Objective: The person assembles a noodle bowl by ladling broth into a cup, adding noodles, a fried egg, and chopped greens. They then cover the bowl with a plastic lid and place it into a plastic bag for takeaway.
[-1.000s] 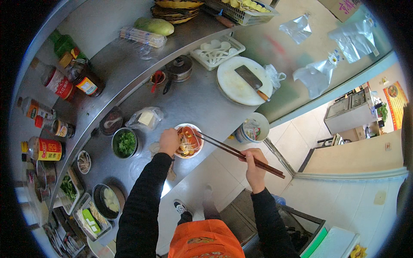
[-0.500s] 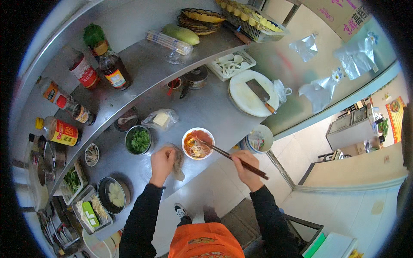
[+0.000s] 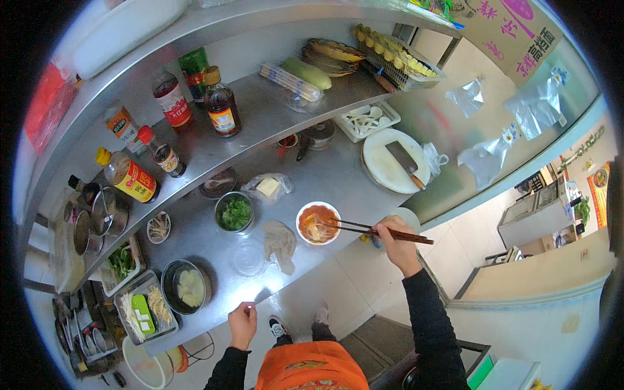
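Observation:
My right hand point(image 3: 395, 240) is closed around a pair of dark wooden chopsticks point(image 3: 416, 238). Their tips dip into a white bowl point(image 3: 318, 206) of noodles in red-orange broth. My left hand point(image 3: 243, 325) hangs off the counter's front edge, fingers curled, with nothing visible in it. A crumpled grey cloth point(image 3: 280, 244) lies on the steel counter left of the bowl, beside a clear round lid point(image 3: 249, 258). Farther back are a metal pot of chopped greens point(image 3: 235, 213) and a bagged pale block point(image 3: 268, 188).
A cleaver point(image 3: 402, 157) rests on a round white chopping board point(image 3: 383, 170) at the back right. At left stand a pot of pale slices point(image 3: 190, 287) and a tray point(image 3: 170, 325) of enoki-like strands. Sauce bottles point(image 3: 221, 104) line the raised shelf point(image 3: 253, 110). A bucket is partly hidden behind my right hand.
My left hand has drawn back from the cloth toward me, past the counter edge, uncovering the clear lid. The view has shifted, and the chopsticks remain in the bowl.

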`<state>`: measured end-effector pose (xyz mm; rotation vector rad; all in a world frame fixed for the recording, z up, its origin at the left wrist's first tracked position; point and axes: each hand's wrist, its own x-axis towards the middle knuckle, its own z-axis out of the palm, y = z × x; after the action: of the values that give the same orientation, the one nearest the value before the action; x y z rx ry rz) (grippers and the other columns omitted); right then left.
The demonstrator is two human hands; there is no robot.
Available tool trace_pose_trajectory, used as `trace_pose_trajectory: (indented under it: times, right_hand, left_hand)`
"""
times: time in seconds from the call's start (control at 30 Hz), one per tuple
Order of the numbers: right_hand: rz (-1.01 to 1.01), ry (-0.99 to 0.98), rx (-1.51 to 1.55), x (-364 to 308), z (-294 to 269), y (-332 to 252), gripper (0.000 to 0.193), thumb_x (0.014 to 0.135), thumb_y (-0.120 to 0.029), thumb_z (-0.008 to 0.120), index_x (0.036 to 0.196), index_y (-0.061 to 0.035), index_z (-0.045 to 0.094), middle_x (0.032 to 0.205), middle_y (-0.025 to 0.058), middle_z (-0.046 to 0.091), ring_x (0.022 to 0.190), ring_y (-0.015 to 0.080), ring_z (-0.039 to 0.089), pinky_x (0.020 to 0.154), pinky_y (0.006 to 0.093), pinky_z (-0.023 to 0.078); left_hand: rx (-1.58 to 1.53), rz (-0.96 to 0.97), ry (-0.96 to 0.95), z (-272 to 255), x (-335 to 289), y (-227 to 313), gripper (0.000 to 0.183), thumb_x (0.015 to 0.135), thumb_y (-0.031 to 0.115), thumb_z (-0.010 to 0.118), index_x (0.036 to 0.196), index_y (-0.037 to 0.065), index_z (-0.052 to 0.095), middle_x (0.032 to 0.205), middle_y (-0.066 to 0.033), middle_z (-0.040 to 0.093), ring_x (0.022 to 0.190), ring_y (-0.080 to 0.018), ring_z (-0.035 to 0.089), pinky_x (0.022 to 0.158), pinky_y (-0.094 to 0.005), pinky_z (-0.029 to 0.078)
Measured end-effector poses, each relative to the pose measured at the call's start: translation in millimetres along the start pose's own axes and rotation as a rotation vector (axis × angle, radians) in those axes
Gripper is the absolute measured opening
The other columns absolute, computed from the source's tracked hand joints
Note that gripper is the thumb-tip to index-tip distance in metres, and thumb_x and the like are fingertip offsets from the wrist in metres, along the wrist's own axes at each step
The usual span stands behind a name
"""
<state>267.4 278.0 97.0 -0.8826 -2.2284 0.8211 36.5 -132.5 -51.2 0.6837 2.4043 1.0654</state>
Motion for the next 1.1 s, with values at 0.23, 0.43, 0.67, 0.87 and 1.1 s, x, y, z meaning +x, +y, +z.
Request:
trace_pose_trajectory:
  times: [0.23, 0.43, 0.67, 0.87, 1.1]
  right_hand:
    - [-0.046, -0.105, 0.018, 0.6, 18.9, -2.9, 0.014, 0.093, -0.012, 0.070, 0.088, 0.0003, 0.072, 0.091, 0.0142, 0.070, 0.083, 0.0305, 0.066, 0.075, 0.0382, 0.052]
    - [-0.092, -0.112, 0.021, 16.5, -4.4, 16.5, 0.012, 0.093, -0.013, 0.071, 0.093, -0.0015, 0.076, 0.088, 0.0131, 0.071, 0.081, 0.0295, 0.066, 0.071, 0.0396, 0.052]
    - [-0.161, -0.211, 0.048, 25.6, 20.6, 11.3, 0.015, 0.095, -0.016, 0.073, 0.097, -0.0020, 0.077, 0.088, 0.0131, 0.069, 0.075, 0.0264, 0.064, 0.067, 0.0359, 0.051]
    - [-0.214, -0.342, 0.050, 20.3, 9.3, -18.0, 0.015, 0.096, -0.016, 0.072, 0.097, -0.0018, 0.077, 0.086, 0.0116, 0.072, 0.077, 0.0265, 0.067, 0.069, 0.0354, 0.053]
    - [-0.167, -0.430, 0.093, 16.1, 6.8, -0.1, 0.016, 0.095, -0.018, 0.073, 0.097, -0.0029, 0.077, 0.089, 0.0131, 0.072, 0.077, 0.0269, 0.068, 0.069, 0.0366, 0.054]
  left_hand:
    - [0.068, 0.077, -0.084, 3.3, -25.7, -28.6, 0.011, 0.094, 0.010, 0.065, 0.096, 0.001, 0.072, 0.068, -0.0106, 0.068, 0.059, -0.0197, 0.067, 0.057, -0.0335, 0.052]
    - [0.137, 0.102, -0.141, 5.9, -33.8, -28.4, 0.011, 0.092, 0.011, 0.067, 0.096, 0.004, 0.073, 0.072, -0.0137, 0.070, 0.063, -0.0263, 0.069, 0.060, -0.0369, 0.054]
    - [0.041, 0.061, -0.183, 18.8, -35.1, -28.9, 0.011, 0.092, 0.013, 0.067, 0.097, 0.005, 0.073, 0.074, -0.0160, 0.071, 0.065, -0.0317, 0.071, 0.062, -0.0386, 0.056]
    - [0.130, 0.182, -0.205, 25.4, -22.1, -19.3, 0.014, 0.094, 0.016, 0.065, 0.098, 0.006, 0.073, 0.079, -0.0165, 0.072, 0.070, -0.0347, 0.071, 0.065, -0.0429, 0.056]
    - [0.144, 0.162, -0.251, 34.1, -2.5, -1.6, 0.014, 0.093, 0.017, 0.065, 0.100, 0.007, 0.073, 0.083, -0.0169, 0.073, 0.075, -0.0351, 0.071, 0.070, -0.0438, 0.056]
